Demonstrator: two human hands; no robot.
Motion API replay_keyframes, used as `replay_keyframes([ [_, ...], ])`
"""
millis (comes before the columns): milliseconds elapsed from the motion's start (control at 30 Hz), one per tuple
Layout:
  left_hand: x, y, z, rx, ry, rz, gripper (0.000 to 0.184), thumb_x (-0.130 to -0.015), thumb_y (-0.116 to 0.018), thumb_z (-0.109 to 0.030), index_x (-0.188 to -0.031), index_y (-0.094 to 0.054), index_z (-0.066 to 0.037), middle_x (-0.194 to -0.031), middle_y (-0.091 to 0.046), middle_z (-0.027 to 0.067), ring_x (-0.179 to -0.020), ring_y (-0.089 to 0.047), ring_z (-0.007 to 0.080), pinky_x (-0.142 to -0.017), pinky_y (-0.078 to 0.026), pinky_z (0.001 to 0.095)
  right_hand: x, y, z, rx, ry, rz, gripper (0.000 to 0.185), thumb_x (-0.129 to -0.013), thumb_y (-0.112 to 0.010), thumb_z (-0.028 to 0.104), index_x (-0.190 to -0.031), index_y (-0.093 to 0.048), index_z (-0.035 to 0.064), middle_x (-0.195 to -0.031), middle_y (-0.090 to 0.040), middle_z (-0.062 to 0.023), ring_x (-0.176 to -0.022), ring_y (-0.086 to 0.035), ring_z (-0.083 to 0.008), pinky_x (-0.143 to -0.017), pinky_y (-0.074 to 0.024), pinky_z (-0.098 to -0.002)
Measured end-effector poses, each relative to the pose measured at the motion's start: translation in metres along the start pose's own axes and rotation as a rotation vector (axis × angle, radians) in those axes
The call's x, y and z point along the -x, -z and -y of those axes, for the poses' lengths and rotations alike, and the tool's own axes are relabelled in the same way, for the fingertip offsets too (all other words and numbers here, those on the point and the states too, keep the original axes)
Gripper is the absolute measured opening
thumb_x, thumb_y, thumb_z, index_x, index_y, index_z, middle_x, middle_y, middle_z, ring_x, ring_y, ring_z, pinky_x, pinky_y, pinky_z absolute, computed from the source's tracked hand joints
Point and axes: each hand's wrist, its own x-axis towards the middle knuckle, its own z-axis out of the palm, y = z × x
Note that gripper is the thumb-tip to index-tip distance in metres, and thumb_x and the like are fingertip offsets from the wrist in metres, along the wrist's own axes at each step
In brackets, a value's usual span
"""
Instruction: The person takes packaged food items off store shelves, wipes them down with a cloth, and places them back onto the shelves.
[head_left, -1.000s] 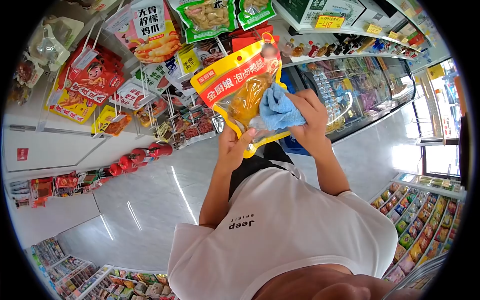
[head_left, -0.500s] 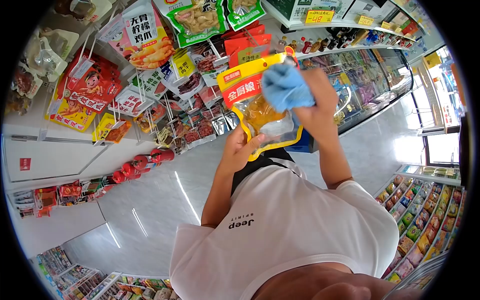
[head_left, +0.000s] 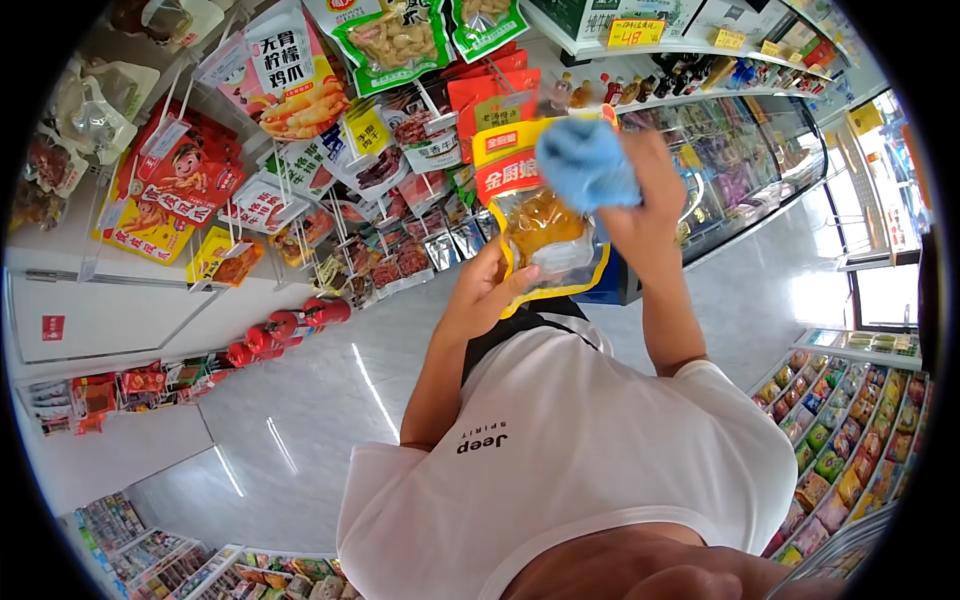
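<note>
A yellow-edged food packet point(head_left: 548, 235) with a clear window showing brown food is in front of my chest. My left hand point(head_left: 490, 292) is closed on its lower left edge, with the thumb over the front. In my right hand point(head_left: 650, 190) is a bunched blue cloth point(head_left: 585, 165). The cloth covers the packet's upper right part and some of its printed label. Whether it presses on the packet or is slightly off it, I cannot tell.
Hanging snack packets point(head_left: 300, 70) fill the rack ahead and to the left. A shelf with small bottles point(head_left: 610, 92) runs above a glass-fronted case point(head_left: 720, 150) at the right. Red fire extinguishers point(head_left: 285, 325) stand left, by the grey floor point(head_left: 330, 430). More stocked shelves point(head_left: 850, 440) are at lower right.
The cloth in my right hand has shifted slightly right and up over the packet. The packet has turned a little and its top has moved right. My left hand keeps its hold.
</note>
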Motion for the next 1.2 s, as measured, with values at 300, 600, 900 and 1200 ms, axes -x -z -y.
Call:
replay_keyframes([
  [300,-0.008,-0.004,0.004,-0.023,0.015,0.025,0.047,-0.100,-0.055,-0.003,-0.145,-0.039,0.004,-0.128,-0.055,0.0074,-0.118,-0.052,0.0117,-0.101,-0.042,0.0295,-0.011,-0.020,0.007,0.064,0.089,0.035,0.055,-0.062,-0.075,0.013,-0.116,-0.070,0.0131,-0.091,-0.061,-0.0073,-0.079,-0.063,-0.0272,-0.064,-0.0524,-0.0360],
  [600,-0.026,-0.001,0.014,-0.080,-0.073,-0.105,0.040,-0.097,-0.058,0.002,-0.135,-0.046,0.003,-0.125,-0.059,0.0097,-0.117,-0.056,0.0155,-0.103,-0.045,0.0339,0.012,-0.024,0.009,-0.108,-0.079,0.160,0.047,-0.068,-0.074,0.012,-0.114,-0.069,0.0072,-0.092,-0.062,-0.0104,-0.079,-0.064,-0.0312,-0.067,-0.0522,-0.0374],
  [900,-0.031,0.003,0.026,0.486,-0.143,-0.067,0.052,-0.104,-0.034,-0.043,-0.143,-0.044,-0.011,-0.144,-0.050,0.0049,-0.135,-0.044,0.0221,-0.115,-0.030,0.0423,0.050,-0.050,0.012,-0.116,-0.138,0.133,0.038,-0.070,-0.077,0.014,-0.107,-0.071,0.0116,-0.087,-0.061,-0.0082,-0.076,-0.064,-0.0297,-0.064,-0.0517,-0.0364],
  [1200,-0.040,-0.009,-0.009,0.503,-0.210,-0.202,0.059,-0.104,-0.035,-0.050,-0.149,-0.038,-0.012,-0.148,-0.046,0.0078,-0.136,-0.045,0.0245,-0.112,-0.036,0.0429,0.071,-0.056,0.014,-0.164,-0.171,0.202,0.035,-0.072,-0.077,0.017,-0.107,-0.071,0.0119,-0.090,-0.062,-0.0084,-0.078,-0.065,-0.0309,-0.066,-0.0534,-0.0380],
])
